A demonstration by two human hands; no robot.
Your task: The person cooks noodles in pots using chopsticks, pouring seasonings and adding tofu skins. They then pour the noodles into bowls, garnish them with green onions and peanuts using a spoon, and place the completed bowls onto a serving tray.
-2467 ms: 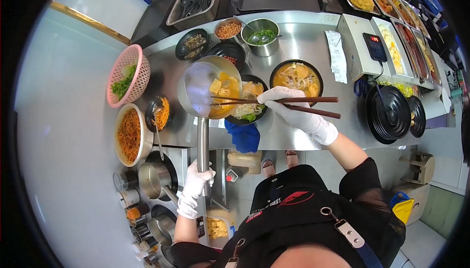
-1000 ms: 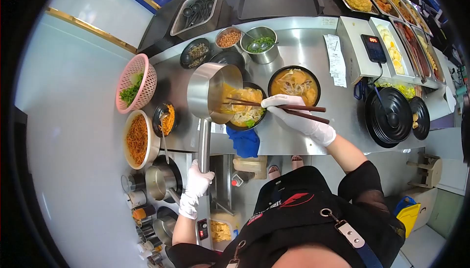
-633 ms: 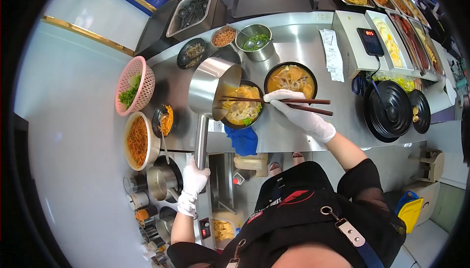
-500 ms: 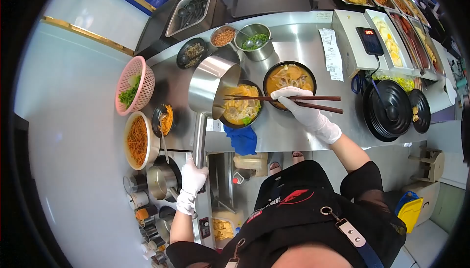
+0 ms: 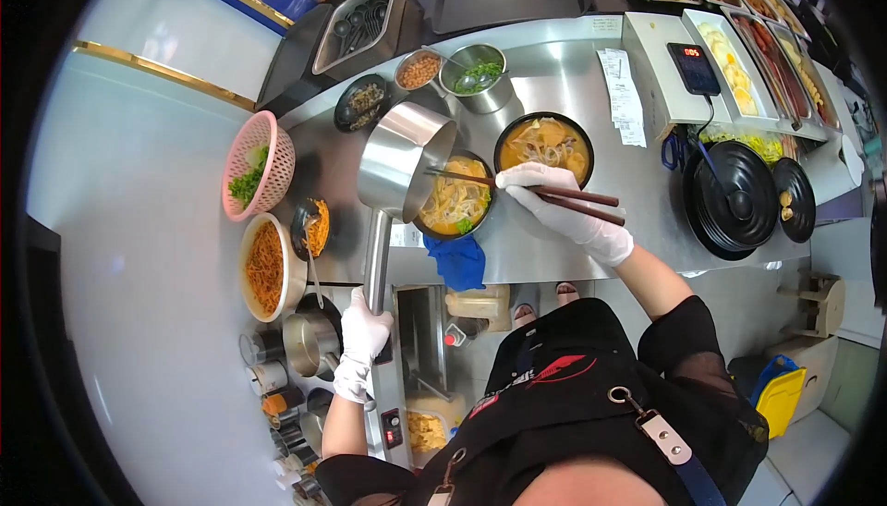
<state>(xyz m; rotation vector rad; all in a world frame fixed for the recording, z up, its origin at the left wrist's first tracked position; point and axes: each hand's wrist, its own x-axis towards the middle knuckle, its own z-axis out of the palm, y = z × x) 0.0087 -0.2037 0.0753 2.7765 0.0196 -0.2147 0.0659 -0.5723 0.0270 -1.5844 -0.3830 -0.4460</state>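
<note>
My left hand [image 5: 366, 329], in a white glove, is closed around the long handle of a steel saucepan [image 5: 393, 159]. The pan is tipped on its side, its mouth facing right over a black bowl of noodle soup [image 5: 455, 201]. In my gloved right hand [image 5: 552, 203] is a pair of dark chopsticks [image 5: 577, 197]. Their tips reach left to the pan's mouth above the bowl. Just beyond that hand stands a second black bowl of noodle soup [image 5: 545, 147]. The inside of the pan is mostly hidden.
A blue cloth [image 5: 455, 261] lies at the counter's front edge. Left are a pink basket of greens [image 5: 277, 169] and a white bowl of orange shreds [image 5: 266, 266]. Behind stand a steel pot of chopped greens [image 5: 480, 81] and a bowl of peanuts [image 5: 419, 70]. Stacked black bowls [image 5: 735, 201] sit right.
The chopsticks have shifted slightly left and tilted, tips now higher at the pan's mouth and closer together. My right hand has moved a little left. More noodles show in the bowl beneath the pan.
</note>
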